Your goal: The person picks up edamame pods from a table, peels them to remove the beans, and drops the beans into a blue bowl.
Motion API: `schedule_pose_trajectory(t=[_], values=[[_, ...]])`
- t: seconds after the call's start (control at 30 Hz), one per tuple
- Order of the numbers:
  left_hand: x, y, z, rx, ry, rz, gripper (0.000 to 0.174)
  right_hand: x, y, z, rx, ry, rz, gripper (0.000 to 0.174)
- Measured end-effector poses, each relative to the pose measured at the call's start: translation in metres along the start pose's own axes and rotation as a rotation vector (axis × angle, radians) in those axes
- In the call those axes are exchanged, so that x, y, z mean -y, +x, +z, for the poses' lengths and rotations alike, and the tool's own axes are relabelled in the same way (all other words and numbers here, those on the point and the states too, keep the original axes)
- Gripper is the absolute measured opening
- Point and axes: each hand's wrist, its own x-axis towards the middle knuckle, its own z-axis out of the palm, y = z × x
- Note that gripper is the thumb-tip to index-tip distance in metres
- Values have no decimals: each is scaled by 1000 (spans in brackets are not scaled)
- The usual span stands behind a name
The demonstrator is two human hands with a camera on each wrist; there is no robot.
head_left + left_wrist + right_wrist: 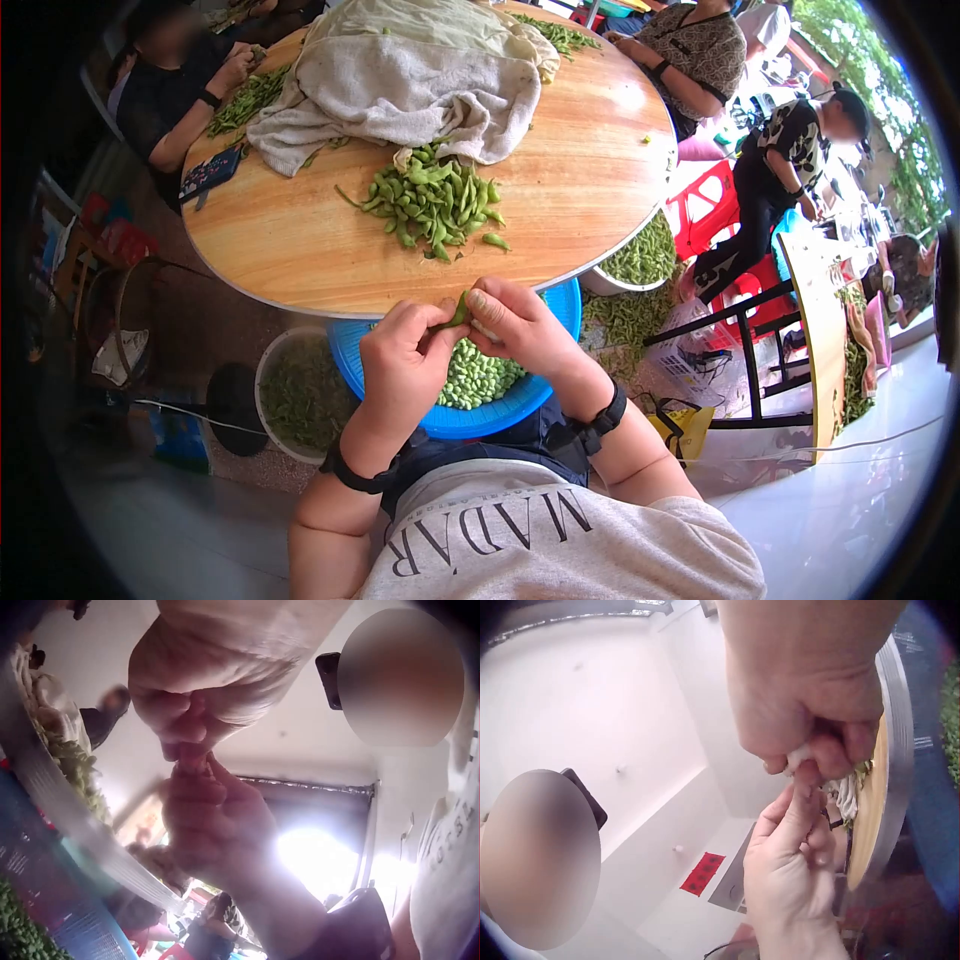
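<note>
Over the blue basin [347, 352], the left hand [402, 350] and right hand [525, 330] pinch a green pod [461, 309] between them. Squeezing low and along the seam should drop any contents onto the shelled beans [475, 378]

Large dark capitals [490, 532] on the front of the wearer's light grey shirt [650, 540] read "MADAR", apparently with an accent over the second A, and stand upside down in the head view. A smaller line of print beneath that word is too small to read. Dark marks on the red wall panel [703, 874] in the right wrist view, and on the yellow bag [685, 428], are illegible.
</note>
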Motion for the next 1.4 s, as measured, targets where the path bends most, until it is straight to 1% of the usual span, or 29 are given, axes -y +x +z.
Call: schedule_pose_trajectory(t=[0.07,0.13,0.17,0.2,0.23,0.27,0.33,0.4,0.43,0.53,0.6,0.73,0.83,0.93,0.97,1.03,1.07,1.1,1.13,1.2,1.23,1.33,1.37,1.4], values=[[2,1,0,-5,-26,-30,15,-1,0,3,-41,0,-24,26],[17,-7,7,-13,-106,-83,16,-4,1,2,-30,0,-47,26],[25,-11,10,3,-211,-173,15,-8,1,1,-28,6,-64,26],[22,-10,10,15,-370,-292,14,-10,2,1,-25,15,-78,26],[16,-8,8,30,-526,-415,13,-5,-1,5,-40,-21,-106,26],[13,-8,7,48,-679,-542,13,-7,0,5,-64,-119,-145,25],[14,-8,7,61,-842,-608,9,-7,-3,9,-95,-175,-228,24],[16,-10,10,52,-983,-666,7,-10,-4,7,-137,-329,-287,22],[17,-10,10,50,-980,-689,6,-12,-4,6,-161,-395,-322,21],[22,-9,9,73,-1098,-788,6,-12,-7,8,-193,-550,-413,20],[26,-11,10,95,-1103,-797,8,-18,-7,6,-199,-634,-451,19],[27,-10,8,116,-1109,-883,11,-20,-12,7,-178,-669,-482,22],[29,-14,5,180,-1020,-864,13,-17,-15,3,-112,-641,-433,23],[28,-17,3,203,-1009,-896,12,-27,-14,-5,-38,-631,-453,24],[28,-17,4,203,-955,-865,12,-25,-18,-5,-29,-556,-399,26],[27,-22,6,200,-852,-811,13,-22,-19,-12,4,-599,-261,25],[26,-26,8,183,-734,-733,13,-22,-20,-15,23,-616,-188,26],[27,-28,11,165,-616,-649,12,-19,-20,-14,-36,-570,-183,31],[27,-29,12,149,-497,-565,12,-21,-19,-14,-47,-582,-224,30],[23,-30,12,173,-459,-557,9,-26,-16,-13,-70,-607,-302,29],[21,-31,10,188,-447,-562,9,-24,-17,-14,-42,-567,-287,25],[18,-39,4,244,-383,-552,8,-19,-19,-18,41,-457,11,23],[19,-41,3,266,-395,-548,8,-28,-18,-21,64,-384,35,22],[20,-42,2,289,-410,-541,8,-33,-17,-22,62,-404,48,22]])
